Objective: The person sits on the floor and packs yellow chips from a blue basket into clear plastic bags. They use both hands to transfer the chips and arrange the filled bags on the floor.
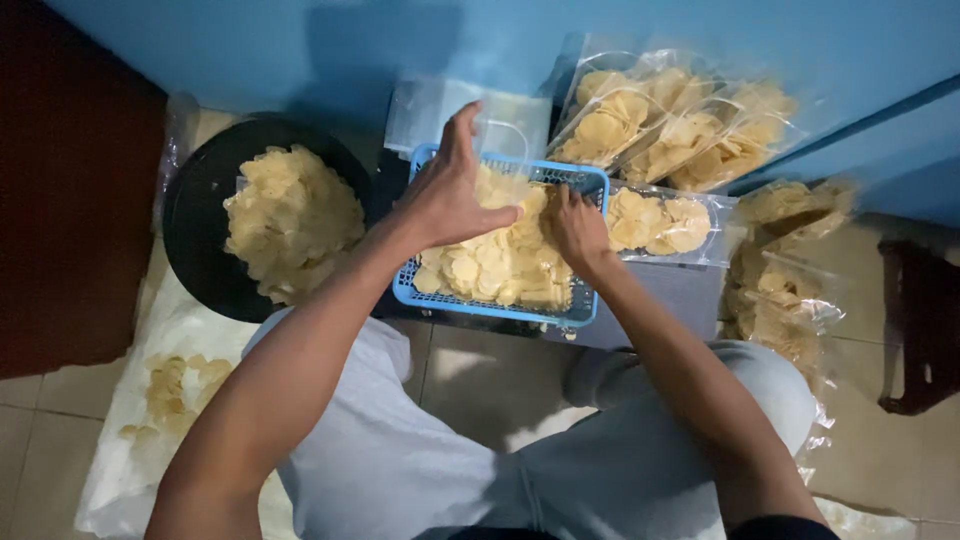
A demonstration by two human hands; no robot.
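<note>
A blue plastic basket sits on the floor in front of me, filled with pale yellow round chips. My left hand is over the basket's far left part, fingers spread, holding up a clear plastic bag whose lower part dips into the chips. My right hand rests in the chips at the basket's right side, fingers curled down into the pile beside the bag. What the right fingers hold is hidden.
A black round pan heaped with chips lies left of the basket. Several filled clear bags lean against the blue wall, more lie at right. A white sack with chips lies at lower left. A dark stool leg stands far right.
</note>
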